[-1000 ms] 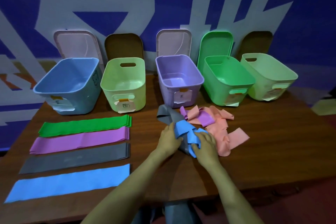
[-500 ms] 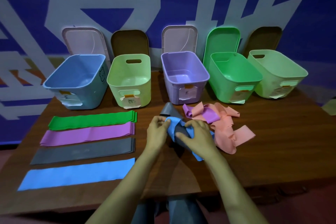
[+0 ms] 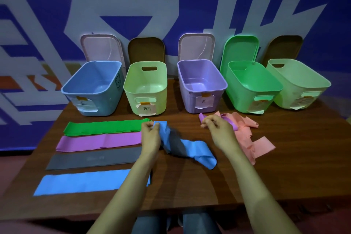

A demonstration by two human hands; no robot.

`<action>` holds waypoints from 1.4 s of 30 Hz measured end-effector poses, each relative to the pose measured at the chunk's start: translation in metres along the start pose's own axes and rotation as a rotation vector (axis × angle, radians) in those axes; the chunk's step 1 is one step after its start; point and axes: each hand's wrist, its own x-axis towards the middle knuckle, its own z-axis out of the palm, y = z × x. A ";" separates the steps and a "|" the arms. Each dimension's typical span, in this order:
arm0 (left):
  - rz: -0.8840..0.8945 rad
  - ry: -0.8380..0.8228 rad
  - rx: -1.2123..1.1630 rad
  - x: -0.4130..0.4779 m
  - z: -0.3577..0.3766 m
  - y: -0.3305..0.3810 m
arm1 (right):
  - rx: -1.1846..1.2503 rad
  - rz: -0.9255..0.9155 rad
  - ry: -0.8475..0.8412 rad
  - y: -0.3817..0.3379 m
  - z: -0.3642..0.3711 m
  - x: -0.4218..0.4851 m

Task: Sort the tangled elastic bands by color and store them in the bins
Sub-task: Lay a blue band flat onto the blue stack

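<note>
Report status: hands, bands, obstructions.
Left hand pinches blue band. Right hand curled at purple band, grip unclear. Gray band tangled with blue.

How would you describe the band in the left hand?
Find the purple bin in the middle of the row. In front of it, the left hand pinches a blue band that trails rightward. Unlike the flat blue strip nearby, it is crumpled and twisted with a grey band.
</note>
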 end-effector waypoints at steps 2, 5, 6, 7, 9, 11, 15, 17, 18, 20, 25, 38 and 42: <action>0.005 -0.104 0.080 -0.003 0.002 -0.001 | -0.131 0.000 -0.148 -0.004 0.007 0.002; 0.056 -0.180 0.176 -0.012 0.007 0.000 | -0.152 0.088 -0.344 0.003 0.037 -0.005; 0.063 -0.175 0.174 -0.014 0.008 0.001 | -0.180 0.105 -0.346 0.007 0.047 -0.007; 0.060 -0.161 0.162 -0.016 0.008 0.003 | -0.219 0.114 -0.339 0.011 0.055 -0.009; 0.028 -0.134 0.121 -0.016 0.008 0.006 | -0.276 0.111 -0.305 0.016 0.067 -0.012; -0.029 -0.135 0.069 -0.015 0.006 0.007 | -0.254 0.108 -0.261 0.019 0.075 -0.013; -0.098 -0.225 -0.046 -0.018 -0.001 0.011 | -0.154 0.065 -0.174 0.016 0.078 -0.013; -0.058 -0.233 0.000 -0.017 -0.004 0.009 | -0.167 0.044 -0.180 0.017 0.073 -0.011; -0.022 -0.208 0.036 -0.016 -0.005 0.008 | -0.158 0.033 -0.183 0.017 0.070 -0.010; 0.072 -0.121 0.100 -0.012 -0.008 0.007 | -0.105 -0.002 -0.170 0.015 0.060 -0.006; 0.187 -0.034 0.237 -0.005 -0.001 0.007 | -0.120 -0.181 -0.221 0.001 0.032 0.006; 0.101 0.016 0.019 0.011 0.004 0.006 | 0.382 0.108 -0.106 -0.002 0.008 0.016; 0.071 0.006 0.120 0.016 0.000 0.001 | 0.860 0.360 0.095 -0.002 0.003 0.030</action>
